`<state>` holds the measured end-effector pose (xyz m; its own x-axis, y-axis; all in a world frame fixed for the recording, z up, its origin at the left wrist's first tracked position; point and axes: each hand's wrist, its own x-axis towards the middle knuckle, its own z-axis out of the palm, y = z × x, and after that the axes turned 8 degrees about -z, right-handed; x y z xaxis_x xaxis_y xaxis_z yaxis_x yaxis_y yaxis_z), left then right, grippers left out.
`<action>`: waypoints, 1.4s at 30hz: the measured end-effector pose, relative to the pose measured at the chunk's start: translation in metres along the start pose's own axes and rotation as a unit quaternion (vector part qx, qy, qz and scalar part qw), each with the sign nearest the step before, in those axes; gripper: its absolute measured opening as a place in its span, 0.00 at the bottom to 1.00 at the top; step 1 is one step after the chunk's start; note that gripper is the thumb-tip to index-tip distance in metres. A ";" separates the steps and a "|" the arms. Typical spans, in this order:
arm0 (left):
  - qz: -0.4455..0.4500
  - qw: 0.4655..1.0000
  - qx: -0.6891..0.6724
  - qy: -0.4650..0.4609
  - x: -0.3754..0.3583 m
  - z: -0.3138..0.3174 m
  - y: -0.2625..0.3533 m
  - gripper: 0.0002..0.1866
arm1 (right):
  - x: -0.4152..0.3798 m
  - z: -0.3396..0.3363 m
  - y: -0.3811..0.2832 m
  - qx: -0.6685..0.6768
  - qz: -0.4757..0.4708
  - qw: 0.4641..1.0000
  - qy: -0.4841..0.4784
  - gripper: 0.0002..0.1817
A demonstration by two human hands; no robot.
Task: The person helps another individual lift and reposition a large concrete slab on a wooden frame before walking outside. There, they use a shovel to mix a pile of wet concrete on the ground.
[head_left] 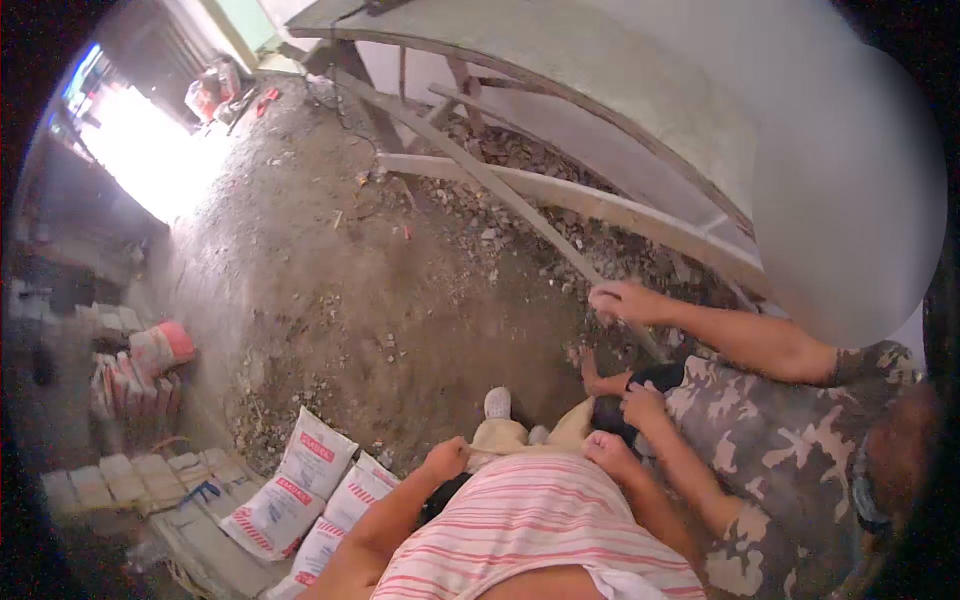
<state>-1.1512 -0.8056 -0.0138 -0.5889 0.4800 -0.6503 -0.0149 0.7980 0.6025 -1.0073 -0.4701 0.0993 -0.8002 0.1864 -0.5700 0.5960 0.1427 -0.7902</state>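
Observation:
I look down my pink-and-white striped top (530, 520) and beige trousers (505, 435) to a white shoe (497, 402) on the dirt floor. My left hand (446, 460) hangs by my hip with curled fingers and holds nothing. My right hand (608, 452) rests at my waist, fingers curled in, with nothing visible in it. A co-worker in a camouflage shirt (780, 430) stands close on my right. One of the co-worker's hands (622, 300) rests on a slanted wooden plank (500, 190), and the other hand (643, 405) is just above my right hand.
Rubble and stones (520, 230) lie under a sloped concrete slab (600, 70) propped by wooden beams. White cement sacks with red print (300, 480) lie at the lower left beside stacked blocks (110, 480) and bricks (130, 385). Bright daylight enters at the upper left.

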 end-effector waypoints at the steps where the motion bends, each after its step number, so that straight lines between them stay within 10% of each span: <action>1: -0.004 0.999 -0.023 -0.028 -0.005 0.002 -0.014 0.13 | 0.005 0.002 0.002 -0.008 -0.005 1.000 -0.007 0.11; 7: -0.024 1.000 -0.003 -0.007 -0.056 -0.007 0.010 0.14 | 0.000 0.015 0.080 -0.014 -0.028 0.999 -0.036 0.14; 11: 0.032 0.995 0.082 -0.048 -0.057 0.015 0.014 0.15 | 0.053 0.005 0.408 -0.162 -0.162 0.973 -0.040 0.10; 15: 0.000 0.987 0.150 -0.054 -0.077 0.056 0.029 0.16 | -0.061 0.014 0.208 -0.106 -0.075 0.987 -0.092 0.10; 26: 0.014 0.951 0.294 -0.094 -0.126 0.119 0.056 0.17 | -0.128 -0.003 0.226 -0.094 -0.144 0.972 -0.158 0.11; 33: 0.034 0.956 0.264 -0.124 -0.104 0.096 0.055 0.19 | -0.114 -0.001 0.231 0.005 -0.026 0.999 -0.036 0.17; 37: 0.045 0.943 0.304 -0.128 -0.073 0.079 0.078 0.19 | -0.087 -0.007 0.240 -0.125 -0.134 0.983 -0.013 0.16; 38: 0.039 0.942 0.303 -0.140 -0.068 0.070 0.084 0.19 | -0.066 -0.010 0.308 -0.057 -0.227 0.972 -0.026 0.16; 39: 0.032 0.940 0.302 -0.154 -0.070 0.058 0.099 0.19 | -0.110 -0.017 0.176 0.326 0.061 0.944 -0.008 0.17; 40: 0.059 0.954 0.261 -0.134 -0.062 0.056 0.091 0.19 | -0.106 -0.023 0.149 -0.115 -0.116 0.986 -0.040 0.17; 42: 0.078 0.965 0.216 -0.126 -0.058 0.050 0.079 0.18 | -0.109 -0.030 0.118 -0.172 -0.042 0.984 -0.037 0.17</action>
<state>-1.0781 -0.7519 0.0488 -0.3413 0.6361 -0.6920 0.4280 0.7606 0.4881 -0.8476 -0.4442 0.0748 -0.8428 0.0912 -0.5304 0.5045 0.4771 -0.7196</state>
